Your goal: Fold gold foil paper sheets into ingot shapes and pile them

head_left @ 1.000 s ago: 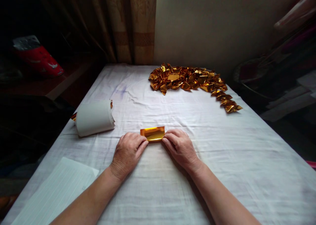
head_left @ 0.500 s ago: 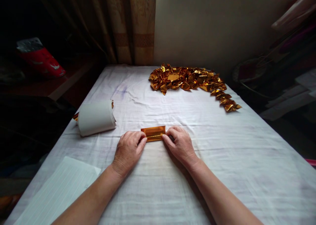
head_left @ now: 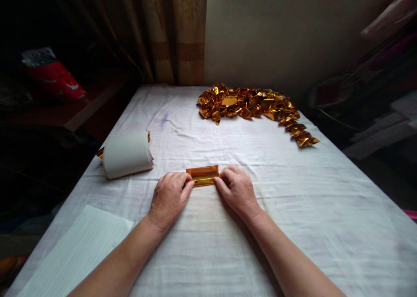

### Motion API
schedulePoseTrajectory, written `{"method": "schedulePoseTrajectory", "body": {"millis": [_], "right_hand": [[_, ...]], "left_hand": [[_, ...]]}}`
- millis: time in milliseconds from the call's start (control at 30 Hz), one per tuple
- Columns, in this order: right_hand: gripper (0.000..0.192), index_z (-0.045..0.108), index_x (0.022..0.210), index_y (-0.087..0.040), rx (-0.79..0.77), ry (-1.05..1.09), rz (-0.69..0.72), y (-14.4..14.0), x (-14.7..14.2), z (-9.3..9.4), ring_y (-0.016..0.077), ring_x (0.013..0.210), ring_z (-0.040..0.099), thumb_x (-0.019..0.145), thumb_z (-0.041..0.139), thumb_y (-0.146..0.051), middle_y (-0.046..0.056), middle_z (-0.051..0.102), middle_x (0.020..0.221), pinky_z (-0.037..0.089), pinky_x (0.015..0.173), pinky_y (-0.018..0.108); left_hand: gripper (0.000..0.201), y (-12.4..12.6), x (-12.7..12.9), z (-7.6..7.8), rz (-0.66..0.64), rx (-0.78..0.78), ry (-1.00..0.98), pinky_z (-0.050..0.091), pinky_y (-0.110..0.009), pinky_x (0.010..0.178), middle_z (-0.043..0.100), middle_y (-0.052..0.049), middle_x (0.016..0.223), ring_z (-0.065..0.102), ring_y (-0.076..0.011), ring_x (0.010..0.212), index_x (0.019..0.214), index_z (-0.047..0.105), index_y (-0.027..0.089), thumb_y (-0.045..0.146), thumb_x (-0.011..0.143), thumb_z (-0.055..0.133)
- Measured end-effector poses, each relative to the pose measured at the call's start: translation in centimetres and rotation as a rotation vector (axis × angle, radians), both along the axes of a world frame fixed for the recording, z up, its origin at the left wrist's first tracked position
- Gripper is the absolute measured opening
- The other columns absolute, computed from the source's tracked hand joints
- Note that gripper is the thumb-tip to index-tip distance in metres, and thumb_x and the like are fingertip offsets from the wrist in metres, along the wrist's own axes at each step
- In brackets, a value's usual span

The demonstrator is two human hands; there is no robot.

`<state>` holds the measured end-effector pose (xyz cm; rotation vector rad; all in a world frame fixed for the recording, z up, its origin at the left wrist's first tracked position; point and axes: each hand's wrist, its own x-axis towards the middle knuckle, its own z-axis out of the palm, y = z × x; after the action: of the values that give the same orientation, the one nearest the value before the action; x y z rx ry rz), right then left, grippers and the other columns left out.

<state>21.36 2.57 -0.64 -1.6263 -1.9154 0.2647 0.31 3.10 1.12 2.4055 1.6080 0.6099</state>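
Observation:
A small folded strip of gold foil paper (head_left: 202,175) lies on the white cloth (head_left: 293,210) in front of me. My left hand (head_left: 169,198) pinches its left end and my right hand (head_left: 237,189) pinches its right end, both pressing it flat against the cloth. The strip's near edge is partly hidden behind my fingertips.
A heap of folded gold foil pieces (head_left: 250,108) trails along the far right of the table. A curled stack of white-backed sheets (head_left: 126,154) sits at the left edge. A lined white sheet (head_left: 78,253) lies near left. A red object (head_left: 54,75) rests on the dark shelf at left.
The gold strip has become narrower as its long edge was folded over. Both hands stayed at its ends, shifting only slightly.

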Motion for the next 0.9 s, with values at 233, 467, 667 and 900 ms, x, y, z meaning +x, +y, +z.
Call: {"method": "schedulePoseTrajectory", "body": {"millis": [233,467,667,900], "right_hand": [[0.018,0.055,0.071,-0.022,0.008,-0.044,-0.012,-0.1,-0.3,0.0,0.0195,0.079,0.054,0.087,0.061,-0.028,0.003,0.061,0.079,0.038,0.074,0.032],[0.017,0.055,0.072,-0.022,0.012,-0.094,-0.049,-0.1,-0.4,-0.2,0.0201,0.079,0.054,0.087,0.059,-0.028,0.003,0.061,0.080,0.038,0.073,0.033],[0.018,0.055,0.072,-0.022,0.021,-0.104,-0.055,-0.1,-0.6,-0.2,0.0204,0.079,0.054,0.088,0.059,-0.029,0.003,0.060,0.079,0.037,0.073,0.033],[0.016,0.055,0.073,-0.022,0.004,-0.120,-0.064,-0.1,-0.6,-0.3,0.0200,0.080,0.054,0.087,0.061,-0.028,0.003,0.060,0.080,0.036,0.073,0.033]], "left_hand": [[0.010,-0.1,0.1,0.1,0.027,-0.001,0.023,0.041,-0.033,0.075,0.068,0.000,0.081,0.060,-0.0197,0.080,0.082,0.058,0.022,0.026,0.090,0.057],[0.007,0.1,0.1,-0.1,0.031,0.011,0.061,0.041,-0.033,0.075,0.068,-0.001,0.083,0.060,-0.0197,0.080,0.085,0.058,0.022,0.023,0.091,0.055],[0.017,-0.9,0.5,0.1,-0.015,0.197,0.107,0.045,-0.036,0.077,0.067,-0.006,0.092,0.059,-0.0228,0.085,0.097,0.065,0.021,0.025,0.094,0.049],[0.043,-2.8,2.4,-0.4,-0.340,0.239,0.153,0.031,-0.047,0.111,0.060,-0.008,0.135,0.046,-0.0273,0.132,0.134,0.055,0.020,0.036,0.094,0.051]]}}
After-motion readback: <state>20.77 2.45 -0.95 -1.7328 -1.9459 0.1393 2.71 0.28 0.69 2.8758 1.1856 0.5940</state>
